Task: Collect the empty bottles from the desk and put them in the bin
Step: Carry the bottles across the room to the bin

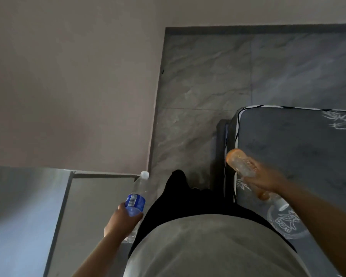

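My left hand (pixel 122 220) grips a clear plastic water bottle (pixel 138 193) with a blue label and a white cap, held low at my left side with the cap pointing forward. My right hand (pixel 265 179) holds an orange-tinted plastic bottle (pixel 240 161) over the edge of a mattress, its base pointing forward and its neck sticking out behind my fingers. No bin or desk is in view.
A grey mattress (pixel 300 148) on a dark frame fills the right side. Grey marble-look floor tiles (pixel 204 80) stretch ahead. A beige wall (pixel 72 82) runs along the left, with a grey panel and ledge (pixel 84 206) low on the left.
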Demonstrator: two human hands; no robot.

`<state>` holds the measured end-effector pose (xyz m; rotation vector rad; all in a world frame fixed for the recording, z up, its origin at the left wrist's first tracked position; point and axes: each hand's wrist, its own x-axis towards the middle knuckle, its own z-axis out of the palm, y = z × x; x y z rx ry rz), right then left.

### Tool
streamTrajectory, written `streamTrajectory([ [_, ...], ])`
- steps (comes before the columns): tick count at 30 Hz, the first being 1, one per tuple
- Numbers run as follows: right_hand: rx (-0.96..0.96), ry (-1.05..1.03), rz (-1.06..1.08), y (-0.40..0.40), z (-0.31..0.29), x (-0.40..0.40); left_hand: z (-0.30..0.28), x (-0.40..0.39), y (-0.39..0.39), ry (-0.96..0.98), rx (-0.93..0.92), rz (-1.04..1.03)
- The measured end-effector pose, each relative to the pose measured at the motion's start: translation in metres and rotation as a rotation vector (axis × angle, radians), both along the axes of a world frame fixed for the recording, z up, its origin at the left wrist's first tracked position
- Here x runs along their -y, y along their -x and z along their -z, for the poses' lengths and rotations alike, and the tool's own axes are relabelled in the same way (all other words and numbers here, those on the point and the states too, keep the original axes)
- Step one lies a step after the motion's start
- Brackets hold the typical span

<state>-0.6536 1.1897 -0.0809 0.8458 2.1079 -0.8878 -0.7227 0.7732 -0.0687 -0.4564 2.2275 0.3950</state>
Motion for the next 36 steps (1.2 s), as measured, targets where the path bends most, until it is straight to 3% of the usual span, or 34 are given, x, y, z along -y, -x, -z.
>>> streamTrajectory([
  [8,0.002,0.021,0.184,0.049,0.013,-0.03,0.013,-0.032,0.101,-0.034,0.006,0.069],
  [19,0.172,-0.012,0.547,0.057,0.019,-0.073,0.003,-0.15,0.279,-0.116,-0.05,0.271],
  [23,0.2,0.006,0.552,0.088,0.023,-0.107,0.003,-0.199,0.33,-0.144,-0.085,0.301],
  [36,-0.042,0.057,0.523,0.268,0.015,-0.24,0.009,-0.273,0.418,-0.075,0.001,0.254],
])
